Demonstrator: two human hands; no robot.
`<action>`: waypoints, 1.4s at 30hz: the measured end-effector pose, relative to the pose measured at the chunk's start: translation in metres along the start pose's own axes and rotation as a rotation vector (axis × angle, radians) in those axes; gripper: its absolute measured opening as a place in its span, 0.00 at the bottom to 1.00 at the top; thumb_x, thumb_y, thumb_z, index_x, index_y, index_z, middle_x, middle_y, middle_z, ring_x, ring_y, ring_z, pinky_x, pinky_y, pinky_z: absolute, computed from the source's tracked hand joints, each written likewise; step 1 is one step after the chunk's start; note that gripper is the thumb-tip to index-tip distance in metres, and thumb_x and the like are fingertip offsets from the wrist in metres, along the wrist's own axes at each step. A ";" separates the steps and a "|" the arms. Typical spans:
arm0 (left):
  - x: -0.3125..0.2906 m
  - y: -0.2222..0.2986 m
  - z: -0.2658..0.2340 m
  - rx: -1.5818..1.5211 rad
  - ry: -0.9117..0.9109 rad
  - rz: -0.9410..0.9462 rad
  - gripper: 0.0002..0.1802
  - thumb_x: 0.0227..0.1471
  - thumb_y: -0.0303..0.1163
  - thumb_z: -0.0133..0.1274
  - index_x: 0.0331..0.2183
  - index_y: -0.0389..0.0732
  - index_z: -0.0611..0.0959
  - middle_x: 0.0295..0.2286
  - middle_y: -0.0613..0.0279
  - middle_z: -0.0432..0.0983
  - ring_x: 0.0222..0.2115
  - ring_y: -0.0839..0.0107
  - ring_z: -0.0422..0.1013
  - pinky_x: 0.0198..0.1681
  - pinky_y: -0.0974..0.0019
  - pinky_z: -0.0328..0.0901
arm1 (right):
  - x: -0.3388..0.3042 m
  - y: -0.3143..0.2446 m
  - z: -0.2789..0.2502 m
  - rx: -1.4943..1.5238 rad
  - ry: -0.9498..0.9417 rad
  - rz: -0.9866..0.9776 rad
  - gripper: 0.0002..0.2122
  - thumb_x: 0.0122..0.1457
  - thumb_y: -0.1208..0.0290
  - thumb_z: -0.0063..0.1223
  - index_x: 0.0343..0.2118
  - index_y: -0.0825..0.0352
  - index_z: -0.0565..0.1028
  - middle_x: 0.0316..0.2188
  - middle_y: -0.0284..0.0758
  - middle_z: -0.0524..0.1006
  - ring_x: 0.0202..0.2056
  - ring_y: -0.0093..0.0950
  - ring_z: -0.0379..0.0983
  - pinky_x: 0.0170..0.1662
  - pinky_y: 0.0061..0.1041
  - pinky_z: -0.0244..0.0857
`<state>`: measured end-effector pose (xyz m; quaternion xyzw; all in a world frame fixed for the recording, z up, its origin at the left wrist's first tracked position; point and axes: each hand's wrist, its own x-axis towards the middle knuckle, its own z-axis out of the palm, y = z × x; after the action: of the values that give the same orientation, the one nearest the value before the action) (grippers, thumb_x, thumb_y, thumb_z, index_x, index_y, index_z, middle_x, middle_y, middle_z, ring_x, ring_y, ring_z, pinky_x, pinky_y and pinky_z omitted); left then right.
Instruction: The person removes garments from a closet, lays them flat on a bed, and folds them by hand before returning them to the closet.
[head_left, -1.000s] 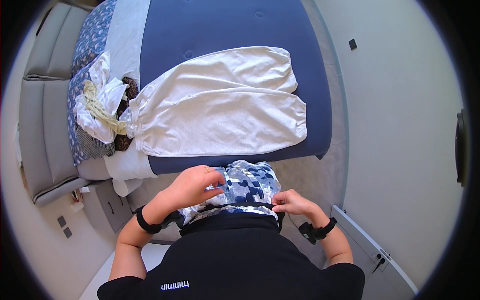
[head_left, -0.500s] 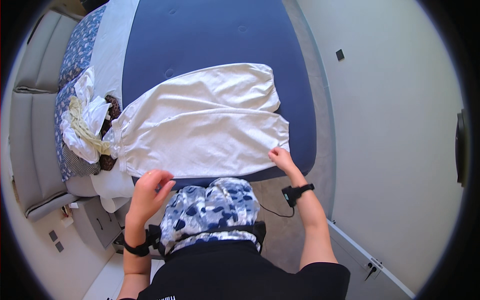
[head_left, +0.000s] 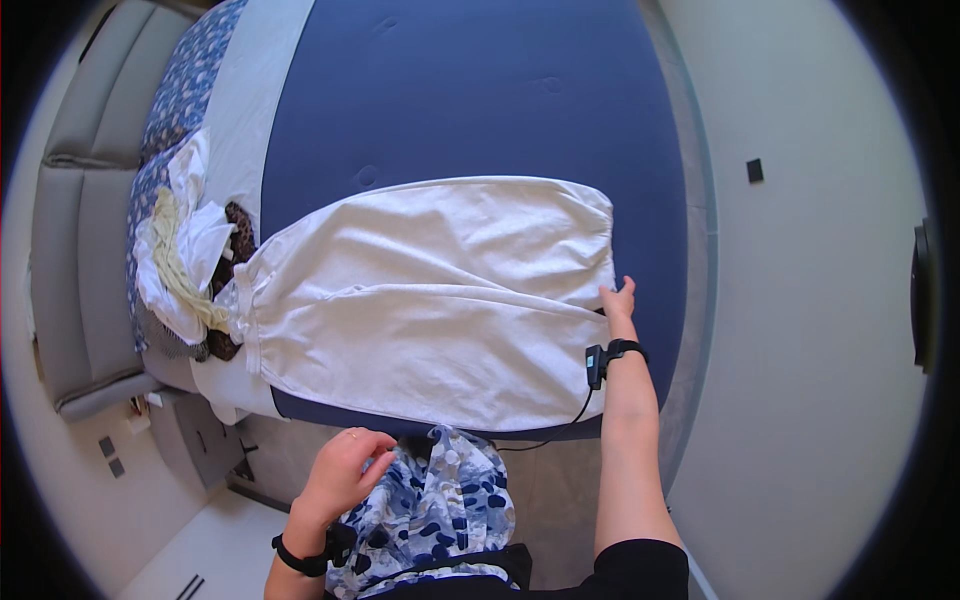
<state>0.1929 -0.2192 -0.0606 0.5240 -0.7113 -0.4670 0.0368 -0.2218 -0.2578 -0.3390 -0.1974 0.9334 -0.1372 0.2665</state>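
White trousers [head_left: 430,340] lie spread on the blue bed [head_left: 480,90], their gathered waistband toward the headboard and the leg cuffs to the right. My right hand [head_left: 618,300] is stretched out to the cuffs, its fingertips at the lower edge of the far leg's cuff. Its thumb and fingers look parted around that edge. Away from the cloth, my left hand [head_left: 350,470] hovers in front of my patterned trousers [head_left: 455,500], fingers loosely bent, thumb apart, holding nothing.
A heap of clothes [head_left: 185,250], white, pale yellow and leopard-print, rests beside the waistband on a blue patterned pillow [head_left: 190,75]. Behind stands a grey padded headboard [head_left: 90,270]. A grey bedside cabinet [head_left: 190,440] is at the lower left; a black cable hangs from my right wristband [head_left: 612,360].
My right hand has moved from the near leg's cuff up to the far leg's cuff. My left hand has drawn back from the bed's edge. The whole view has shifted.
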 end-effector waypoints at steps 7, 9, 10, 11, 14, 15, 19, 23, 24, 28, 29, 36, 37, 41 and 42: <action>0.010 0.000 0.007 -0.012 -0.036 -0.024 0.06 0.38 0.28 0.50 0.25 0.38 0.74 0.23 0.57 0.70 0.26 0.61 0.65 0.30 0.65 0.60 | 0.019 -0.021 -0.007 0.529 -0.351 -0.129 0.12 0.38 0.75 0.52 0.30 0.67 0.69 0.24 0.32 0.71 0.26 0.20 0.66 0.30 0.19 0.60; 0.014 0.000 0.008 -0.001 0.006 0.026 0.06 0.38 0.27 0.50 0.25 0.38 0.72 0.21 0.58 0.68 0.25 0.62 0.65 0.28 0.66 0.60 | 0.001 -0.061 -0.030 0.505 -0.240 -0.413 0.09 0.39 0.75 0.48 0.27 0.68 0.70 0.21 0.28 0.70 0.25 0.17 0.63 0.30 0.18 0.58; 0.015 0.000 0.008 0.010 0.008 0.033 0.06 0.38 0.27 0.50 0.25 0.38 0.72 0.21 0.58 0.69 0.25 0.62 0.65 0.28 0.65 0.60 | -0.009 -0.079 -0.046 0.483 -0.129 -0.550 0.08 0.41 0.75 0.49 0.27 0.68 0.69 0.21 0.27 0.69 0.26 0.16 0.63 0.31 0.17 0.58; 0.012 0.001 0.006 0.020 0.005 0.035 0.06 0.38 0.27 0.50 0.25 0.38 0.72 0.21 0.59 0.69 0.25 0.62 0.65 0.28 0.65 0.60 | -0.025 -0.091 -0.064 0.552 -0.098 -0.617 0.07 0.43 0.75 0.48 0.27 0.68 0.69 0.22 0.27 0.69 0.26 0.17 0.63 0.32 0.16 0.58; 0.014 0.004 0.006 0.010 0.013 0.021 0.06 0.37 0.27 0.50 0.24 0.38 0.72 0.21 0.59 0.69 0.25 0.62 0.65 0.29 0.65 0.61 | -0.013 -0.080 -0.094 0.541 -0.017 -0.663 0.06 0.45 0.75 0.49 0.27 0.67 0.69 0.23 0.28 0.69 0.27 0.17 0.63 0.33 0.17 0.57; 0.016 0.006 0.007 0.003 0.006 0.021 0.06 0.37 0.27 0.50 0.24 0.38 0.72 0.21 0.59 0.69 0.25 0.62 0.65 0.29 0.65 0.61 | -0.002 -0.067 -0.098 0.510 0.008 -0.594 0.07 0.44 0.75 0.49 0.28 0.67 0.69 0.23 0.29 0.69 0.27 0.18 0.63 0.33 0.17 0.58; 0.013 0.003 0.011 0.012 0.004 0.068 0.06 0.38 0.26 0.50 0.25 0.39 0.73 0.20 0.59 0.68 0.23 0.64 0.65 0.27 0.66 0.60 | 0.022 -0.009 -0.078 0.216 0.103 -0.497 0.15 0.42 0.74 0.51 0.36 0.67 0.66 0.32 0.39 0.71 0.33 0.29 0.67 0.39 0.24 0.59; 0.009 0.006 0.012 0.012 -0.003 0.076 0.07 0.37 0.26 0.51 0.25 0.39 0.73 0.20 0.60 0.68 0.23 0.64 0.65 0.27 0.66 0.60 | 0.009 0.056 -0.050 -0.105 0.007 -0.166 0.22 0.40 0.69 0.55 0.41 0.66 0.63 0.36 0.41 0.69 0.37 0.32 0.66 0.41 0.28 0.59; 0.008 0.006 0.012 0.011 -0.002 0.078 0.07 0.37 0.26 0.51 0.25 0.39 0.73 0.20 0.60 0.68 0.23 0.64 0.65 0.27 0.66 0.60 | 0.000 0.073 -0.043 -0.104 -0.021 -0.078 0.23 0.39 0.68 0.55 0.41 0.67 0.63 0.36 0.42 0.69 0.37 0.33 0.66 0.41 0.28 0.59; 0.003 0.000 0.013 0.055 0.004 0.088 0.07 0.37 0.26 0.51 0.26 0.39 0.73 0.19 0.60 0.68 0.23 0.64 0.65 0.28 0.66 0.60 | -0.051 0.151 -0.016 -0.075 -0.112 0.174 0.28 0.36 0.68 0.57 0.41 0.73 0.61 0.38 0.45 0.67 0.39 0.34 0.65 0.41 0.28 0.59; 0.004 0.000 0.013 0.062 -0.003 0.092 0.07 0.37 0.26 0.51 0.26 0.39 0.73 0.19 0.61 0.68 0.23 0.64 0.65 0.28 0.66 0.60 | -0.059 0.173 -0.011 -0.043 -0.145 0.246 0.29 0.35 0.69 0.58 0.42 0.74 0.60 0.39 0.45 0.66 0.40 0.35 0.65 0.41 0.27 0.59; -0.004 -0.009 0.012 0.086 -0.060 0.031 0.07 0.39 0.29 0.49 0.26 0.39 0.72 0.19 0.60 0.68 0.25 0.63 0.65 0.28 0.65 0.60 | -0.126 0.167 -0.013 0.217 -0.439 0.375 0.25 0.36 0.68 0.59 0.39 0.70 0.64 0.36 0.39 0.69 0.38 0.33 0.65 0.39 0.28 0.59; 0.000 -0.014 0.016 0.090 -0.079 0.072 0.07 0.39 0.29 0.49 0.26 0.39 0.73 0.19 0.60 0.67 0.24 0.64 0.65 0.27 0.66 0.60 | -0.114 0.193 -0.020 0.183 -0.306 0.251 0.24 0.35 0.67 0.60 0.37 0.71 0.66 0.35 0.40 0.70 0.36 0.34 0.67 0.39 0.28 0.60; -0.017 -0.067 0.014 0.093 -0.159 -0.109 0.08 0.40 0.30 0.49 0.26 0.38 0.72 0.19 0.58 0.67 0.23 0.63 0.65 0.26 0.65 0.60 | -0.119 0.196 -0.039 -0.303 0.050 0.006 0.21 0.31 0.63 0.62 0.29 0.69 0.69 0.29 0.44 0.71 0.32 0.40 0.66 0.37 0.31 0.60; -0.019 -0.085 0.013 0.117 -0.162 -0.148 0.08 0.39 0.30 0.49 0.26 0.38 0.73 0.19 0.58 0.68 0.22 0.63 0.66 0.26 0.65 0.61 | -0.117 0.203 -0.044 -0.281 0.037 0.055 0.21 0.31 0.63 0.62 0.28 0.69 0.69 0.28 0.43 0.71 0.32 0.38 0.66 0.36 0.31 0.60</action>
<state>0.2547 -0.1979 -0.1191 0.5369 -0.6972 -0.4672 -0.0861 -0.2149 -0.0201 -0.3238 -0.2048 0.9531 -0.0015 0.2227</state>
